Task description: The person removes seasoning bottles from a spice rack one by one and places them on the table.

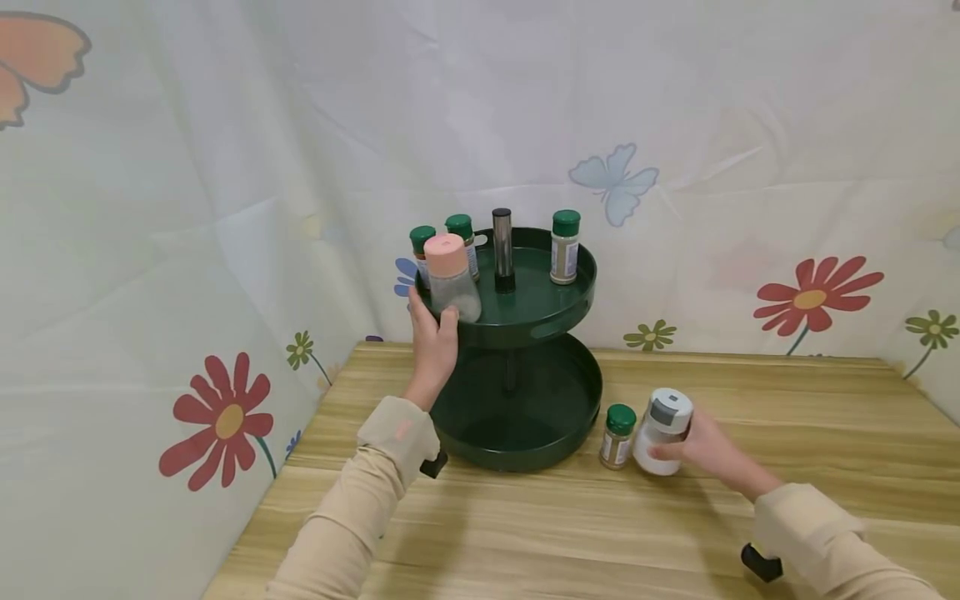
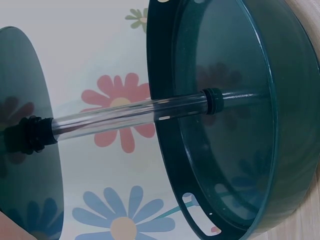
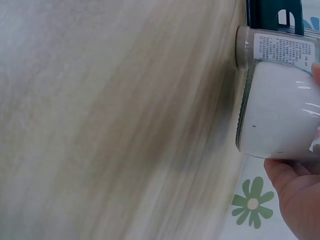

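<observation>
On the left, my left hand [image 1: 435, 343] grips a clear shaker jar with a pink lid [image 1: 447, 260] at the near-left rim of the upper tier of a dark green two-tier rack [image 1: 517, 335]. My right hand [image 1: 701, 450] holds a white-filled glass jar with a white and grey lid [image 1: 663, 433] low over the table. Its fingers wrap the jar's side in the right wrist view. Just left of that jar stands a small green-capped spice bottle [image 1: 617, 437]. The left wrist view shows the rack's clear centre post [image 2: 130, 114] and lower tray [image 2: 272, 165].
Two green-capped bottles [image 1: 461, 227] stand behind the pink-lidded jar, and another green-capped bottle [image 1: 565, 247] is on the upper tier's right side. A metallic post [image 1: 503, 250] rises at its middle. The wooden table [image 1: 570, 533] meets a flowered curtain [image 1: 735, 167] behind.
</observation>
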